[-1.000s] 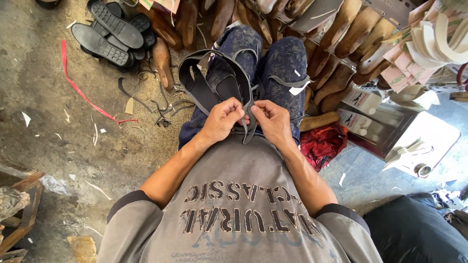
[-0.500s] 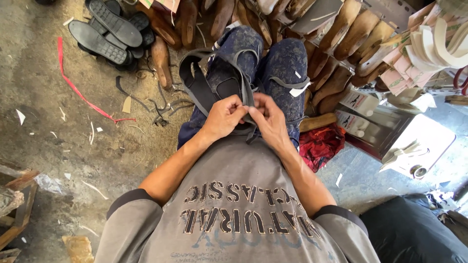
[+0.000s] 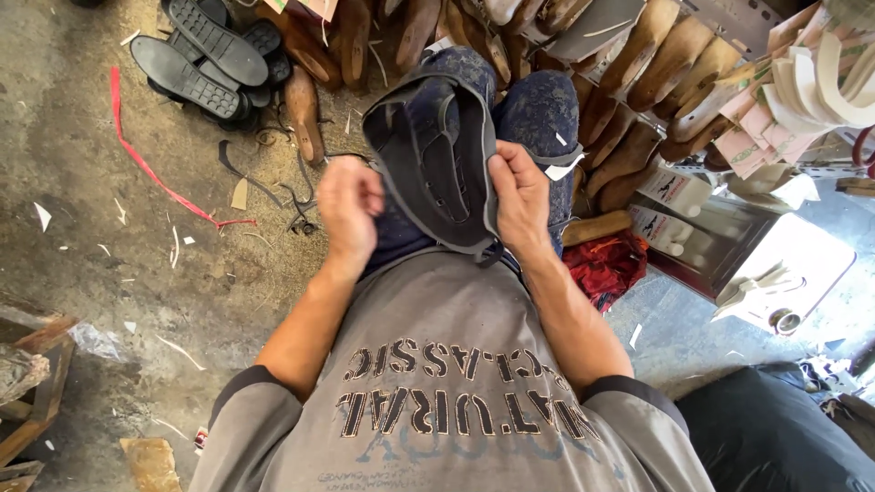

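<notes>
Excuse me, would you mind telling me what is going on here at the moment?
A seated person is working a dark shoe upper over their knees. The right hand pinches its edge; the left hand is beside it, fingers curled, seemingly off the piece. Black soles and a red strip lie on the floor to the left, and wooden lasts are stacked ahead.

Both forearms were bare and reached forward from short grey sleeves, over the lap. The left hand [image 3: 349, 208] was curled loosely, fingers bent inward — it gripped nothing that could be seen. The right hand [image 3: 520, 195] was closed in a pinch, thumb against the fingers, wrist slightly bent.
</notes>
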